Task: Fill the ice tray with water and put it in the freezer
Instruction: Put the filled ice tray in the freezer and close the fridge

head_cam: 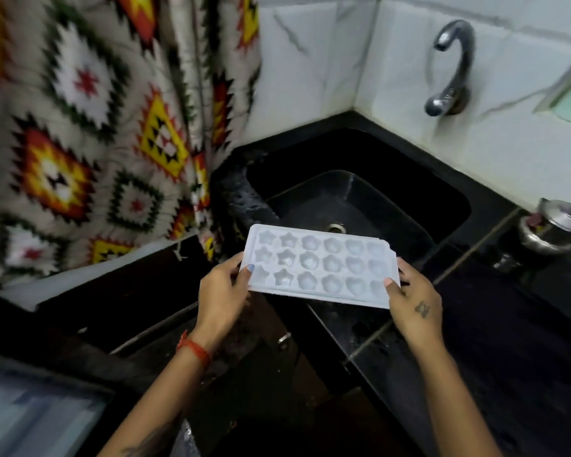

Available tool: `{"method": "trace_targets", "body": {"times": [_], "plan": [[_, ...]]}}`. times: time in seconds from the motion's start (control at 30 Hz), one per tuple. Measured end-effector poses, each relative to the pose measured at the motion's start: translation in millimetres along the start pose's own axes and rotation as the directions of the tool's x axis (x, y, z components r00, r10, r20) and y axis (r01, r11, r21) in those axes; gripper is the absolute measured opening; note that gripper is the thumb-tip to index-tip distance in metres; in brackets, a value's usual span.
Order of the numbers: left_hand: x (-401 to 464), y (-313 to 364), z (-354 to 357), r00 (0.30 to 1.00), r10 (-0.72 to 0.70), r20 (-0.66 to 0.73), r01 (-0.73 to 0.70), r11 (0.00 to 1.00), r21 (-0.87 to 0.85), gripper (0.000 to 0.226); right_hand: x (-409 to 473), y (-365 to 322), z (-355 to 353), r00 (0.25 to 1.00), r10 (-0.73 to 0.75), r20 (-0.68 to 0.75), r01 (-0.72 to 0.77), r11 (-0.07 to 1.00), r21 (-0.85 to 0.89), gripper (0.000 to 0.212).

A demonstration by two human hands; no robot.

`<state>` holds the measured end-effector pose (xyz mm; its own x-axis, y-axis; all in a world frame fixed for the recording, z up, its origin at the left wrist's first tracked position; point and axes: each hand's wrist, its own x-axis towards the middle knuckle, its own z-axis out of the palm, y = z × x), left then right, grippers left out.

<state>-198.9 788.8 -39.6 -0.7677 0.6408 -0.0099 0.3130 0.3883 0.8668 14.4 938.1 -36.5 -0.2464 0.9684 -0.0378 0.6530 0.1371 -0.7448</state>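
A white plastic ice tray (pixel 318 265) with star and round shaped cells is held level over the near edge of the black sink (pixel 370 206). My left hand (pixel 223 293) grips its left short end, thumb on top. My right hand (pixel 412 300) grips the right short end the same way. The cells look empty of water, though the light is dim. A curved metal tap (pixel 454 67) is fixed to the white tiled wall beyond the sink, its spout far above and to the right of the tray. No water runs from it.
A patterned curtain (pixel 89 133) hangs to the left of the sink. A steel vessel with a lid (pixel 554 225) stands on the black counter (pixel 524 324) at the right. Below left, a dark cabinet front and a pale surface (pixel 30 420) are visible.
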Motion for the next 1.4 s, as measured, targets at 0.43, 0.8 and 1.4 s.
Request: {"method": "trace_targets", "body": {"times": [0.43,0.8,1.4], "plan": [[-24.8,-73.4,-125.3,0.899,-0.214,-0.383,0.203,0.977,-0.069,0.032,-6.8,-112.9,120.5,0.903,-0.309,0.299,0.321,0.947,0.010,0.044],[-71.7,-118.1,-202.7,0.691,-0.324,-0.646,0.318,0.939,-0.131,0.028,-48.9,-197.8,207.7,0.725,-0.486,0.488,0.486,0.863,0.138,0.043],[-163.4,-142.0,-246.7,0.049,-0.502,-0.864,0.418,0.796,-0.439,0.030,-142.5,-311.5,330.7,0.101,-0.674,0.732,0.668,0.591,0.452,0.043]]}}
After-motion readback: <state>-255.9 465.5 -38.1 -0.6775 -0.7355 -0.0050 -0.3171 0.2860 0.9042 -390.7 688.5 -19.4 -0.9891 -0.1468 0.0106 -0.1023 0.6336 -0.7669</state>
